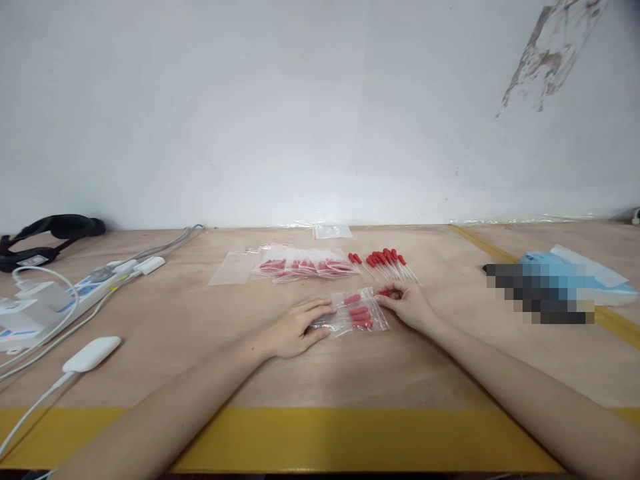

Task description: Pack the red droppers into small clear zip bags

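A clear zip bag (pixel 345 327) lies flat on the table, with several red-bulbed droppers (pixel 359 311) inside. My left hand (pixel 300 327) holds down the bag's left end, fingers on top and thumb along the near side. At the bag's right end, my right hand (pixel 403 301) pinches a dropper by its red bulb (pixel 384 293); its tube is hard to make out against the bag. Loose droppers (pixel 387 257) lie fanned out beyond my right hand, red bulbs pointing away and clear tubes toward me.
Behind the hands lies a row of filled bags (pixel 305 263), beside a flat bag (pixel 233 268) and small bags (pixel 333 231) near the wall. Left are a power strip (pixel 90 287), cables and a white mouse-shaped device (pixel 93 353). A blue package (pixel 555 270) and a pixelated dark object (pixel 540 297) lie right.
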Demonstrator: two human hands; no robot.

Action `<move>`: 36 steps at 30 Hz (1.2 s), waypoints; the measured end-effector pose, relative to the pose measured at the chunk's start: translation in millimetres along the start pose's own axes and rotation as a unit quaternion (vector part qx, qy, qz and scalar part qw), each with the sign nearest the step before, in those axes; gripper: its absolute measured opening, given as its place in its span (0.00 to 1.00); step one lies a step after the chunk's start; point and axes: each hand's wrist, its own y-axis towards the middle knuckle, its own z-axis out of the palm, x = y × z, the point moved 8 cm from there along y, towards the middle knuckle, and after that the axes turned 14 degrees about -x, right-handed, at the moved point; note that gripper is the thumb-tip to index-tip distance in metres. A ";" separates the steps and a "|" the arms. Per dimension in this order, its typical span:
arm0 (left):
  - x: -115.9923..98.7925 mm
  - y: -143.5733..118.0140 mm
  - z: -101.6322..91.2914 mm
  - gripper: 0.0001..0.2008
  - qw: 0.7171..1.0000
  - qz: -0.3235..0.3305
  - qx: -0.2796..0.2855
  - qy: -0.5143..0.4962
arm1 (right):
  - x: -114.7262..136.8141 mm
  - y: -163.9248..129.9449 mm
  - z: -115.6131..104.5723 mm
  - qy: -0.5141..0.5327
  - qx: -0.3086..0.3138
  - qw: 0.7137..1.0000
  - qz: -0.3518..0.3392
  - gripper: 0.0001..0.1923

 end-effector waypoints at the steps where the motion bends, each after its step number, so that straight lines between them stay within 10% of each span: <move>1: -0.5 0.2 -0.3 0.20 1.000 0.002 -0.002 -0.001 | 3.1 -0.7 2.3 -0.014 0.011 1.000 -0.022 0.13; 11: -3.2 1.8 -2.0 0.20 1.000 0.017 -0.016 -0.006 | 15.6 -9.2 18.3 0.138 0.071 0.988 0.015 0.17; 25: -1.6 1.5 -1.9 0.21 1.000 0.011 -0.010 -0.001 | 15.3 0.7 10.7 0.014 0.042 0.998 0.054 0.15; 36: 0.1 3.6 -14.1 0.19 0.998 -0.007 -0.068 -0.001 | 21.8 -18.3 22.8 0.110 0.219 0.955 0.169 0.13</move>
